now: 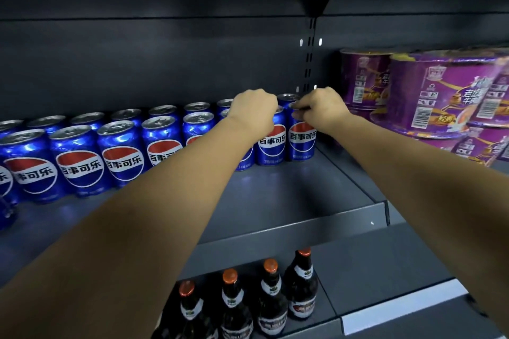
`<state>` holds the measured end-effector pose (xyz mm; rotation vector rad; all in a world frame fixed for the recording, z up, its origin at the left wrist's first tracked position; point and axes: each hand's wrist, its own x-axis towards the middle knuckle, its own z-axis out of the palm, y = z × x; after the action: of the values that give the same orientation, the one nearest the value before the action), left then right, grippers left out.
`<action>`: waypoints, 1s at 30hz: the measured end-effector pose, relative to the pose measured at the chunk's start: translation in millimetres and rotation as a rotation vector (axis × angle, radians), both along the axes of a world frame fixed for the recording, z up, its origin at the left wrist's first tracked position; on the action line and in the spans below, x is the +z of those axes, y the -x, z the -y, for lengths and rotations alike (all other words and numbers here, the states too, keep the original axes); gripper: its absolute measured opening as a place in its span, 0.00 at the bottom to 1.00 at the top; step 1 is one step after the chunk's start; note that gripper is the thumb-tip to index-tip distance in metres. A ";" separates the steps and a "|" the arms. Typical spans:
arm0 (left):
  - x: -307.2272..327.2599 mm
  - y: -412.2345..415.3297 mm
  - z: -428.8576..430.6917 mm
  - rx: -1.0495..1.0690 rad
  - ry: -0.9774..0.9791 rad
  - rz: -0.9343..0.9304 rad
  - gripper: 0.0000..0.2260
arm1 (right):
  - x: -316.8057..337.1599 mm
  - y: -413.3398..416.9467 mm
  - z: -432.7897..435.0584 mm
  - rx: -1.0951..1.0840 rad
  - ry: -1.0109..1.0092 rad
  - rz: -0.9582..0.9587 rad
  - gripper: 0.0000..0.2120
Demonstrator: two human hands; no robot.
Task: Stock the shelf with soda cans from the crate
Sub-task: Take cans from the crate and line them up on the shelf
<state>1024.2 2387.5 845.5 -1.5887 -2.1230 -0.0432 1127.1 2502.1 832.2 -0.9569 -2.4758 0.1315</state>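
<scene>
Soda cans (pixel 121 157) are standing in two rows along the dark shelf (pixel 289 195), labels facing out, and the two at the right end of the front row are being handled. The left hand (pixel 254 111) is curling down over the top of the second-to-last can (pixel 271 143), its fingers hiding the lid. The right hand (pixel 321 107) is pinching the rim of the end can (pixel 302 140) between thumb and fingertips. Both cans are sitting upright on the shelf, side by side, just in front of a back-row can (pixel 286 98).

The likeliest trouble is coming from those top-only grips. A sideways nudge at the rim could be tipping a can into its neighbour and toppling the tightly packed row. The left forearm is also crossing low in front of the middle cans, so drawing it back carelessly risks dragging one toward the front lip, above the brown bottles (pixel 271 297) on the shelf below. To the right, the purple noodle bowls (pixel 440 91) are leaving only a narrow gap for the right wrist.

The two handled cans are lying directly beneath the hands, at full reach. The rest of the row is stretching away to the left of the left hand. The crate is not showing.
</scene>
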 end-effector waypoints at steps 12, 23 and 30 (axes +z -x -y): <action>-30.8 2.2 -6.4 -0.321 -0.005 -0.543 0.24 | -43.7 6.6 -10.3 -0.128 0.946 -1.281 0.22; -79.9 0.8 -34.8 -0.371 0.277 -0.591 0.30 | -85.1 23.6 -68.0 0.028 1.292 -1.036 0.30; -80.9 3.8 -30.8 -0.368 0.270 -0.607 0.30 | -79.4 21.4 -56.4 0.070 1.283 -1.024 0.25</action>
<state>1020.4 2418.4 764.5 -1.8316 -1.4005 0.5540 1105.7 2558.5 752.8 -0.8317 -1.2545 1.8350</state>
